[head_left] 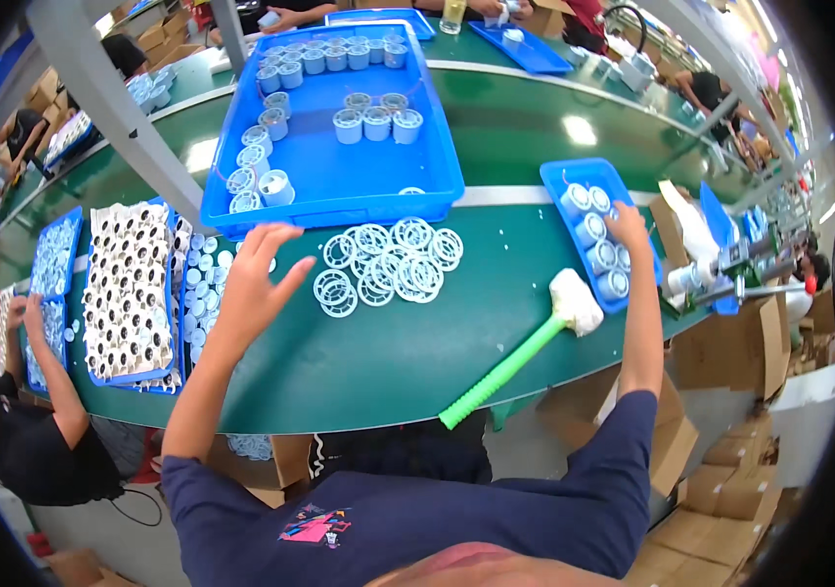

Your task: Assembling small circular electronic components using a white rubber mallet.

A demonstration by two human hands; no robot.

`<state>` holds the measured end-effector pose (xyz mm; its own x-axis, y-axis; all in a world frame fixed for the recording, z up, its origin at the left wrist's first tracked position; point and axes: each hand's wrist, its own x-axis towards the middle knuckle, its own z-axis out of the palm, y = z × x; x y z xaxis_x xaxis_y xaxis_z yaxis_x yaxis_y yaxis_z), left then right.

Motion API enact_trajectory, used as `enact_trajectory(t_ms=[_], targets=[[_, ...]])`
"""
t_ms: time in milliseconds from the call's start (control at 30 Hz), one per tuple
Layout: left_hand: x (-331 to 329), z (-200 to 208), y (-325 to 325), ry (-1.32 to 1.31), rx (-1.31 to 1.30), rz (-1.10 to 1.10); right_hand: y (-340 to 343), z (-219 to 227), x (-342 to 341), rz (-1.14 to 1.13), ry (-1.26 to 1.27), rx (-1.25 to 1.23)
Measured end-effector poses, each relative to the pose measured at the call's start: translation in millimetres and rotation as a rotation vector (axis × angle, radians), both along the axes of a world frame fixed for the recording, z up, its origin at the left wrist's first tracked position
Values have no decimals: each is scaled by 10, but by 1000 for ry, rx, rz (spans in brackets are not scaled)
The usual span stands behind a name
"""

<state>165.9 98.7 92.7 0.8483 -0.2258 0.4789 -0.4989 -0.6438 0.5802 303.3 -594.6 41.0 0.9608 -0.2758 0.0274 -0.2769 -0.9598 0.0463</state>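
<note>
tray blue | rings white | mallet handle lime | tabletop green

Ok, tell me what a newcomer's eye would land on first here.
Probably the big blue tray at top centre, holding pale cylindrical parts. Next, likely the mallet with the bright green handle, lying right of centre on the green table. Then the loose heap of white rings just below the tray, right of the open left hand.

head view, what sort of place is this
Probably a factory assembly workshop: a long green workbench carries white rings and a large blue tray of cylindrical parts, another person works further left, and cardboard boxes stand at the right.
</note>
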Motion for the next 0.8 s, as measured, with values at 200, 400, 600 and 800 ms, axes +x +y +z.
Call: enact_trajectory(t_ms=[200,400,600,800], targets=[[1811,-101,-40,-220,320,14,2355,585,267,594,-721,209],[3454,-719,-108,196,435,11,4275,591,1125,938,-270,228],[3427,-786,-278,183,413,-61,4613,92,1956,793,-1,133],[3384,-705,-384,220,445,5,4656,-62,1873,676,-65,132]])
